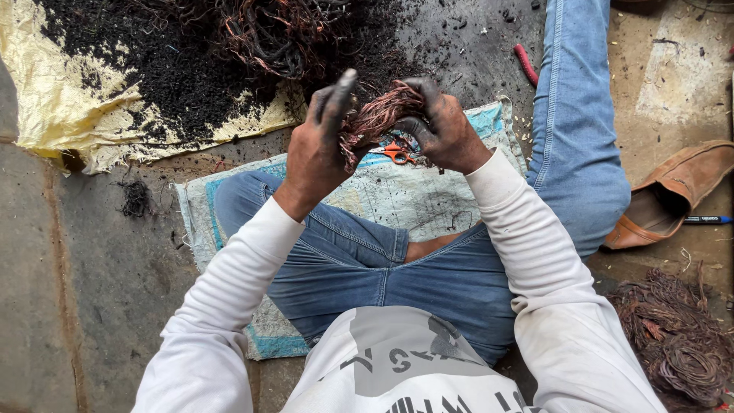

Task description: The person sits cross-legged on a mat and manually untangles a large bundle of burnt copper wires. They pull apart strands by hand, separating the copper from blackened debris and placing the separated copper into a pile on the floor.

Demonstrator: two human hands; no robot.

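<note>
Both my soot-blackened hands hold one bundle of reddish copper wire point(376, 116) in front of me. My left hand point(319, 141) grips its left end, with the index finger sticking up. My right hand point(440, 126) is curled around its right end. Below the bundle, orange-handled scissors point(395, 153) lie on a pale woven sack point(397, 191) spread on the ground. I sit on that sack in blue jeans and a white long-sleeved top.
A heap of tangled burnt wire point(267, 34) and black ash point(153, 69) lies on a yellow sack point(53, 107) ahead. Coiled copper wire point(677, 340) is piled at my right. A brown shoe point(673, 195), a pen point(707, 220) and a red-handled tool point(525, 64) lie on the concrete.
</note>
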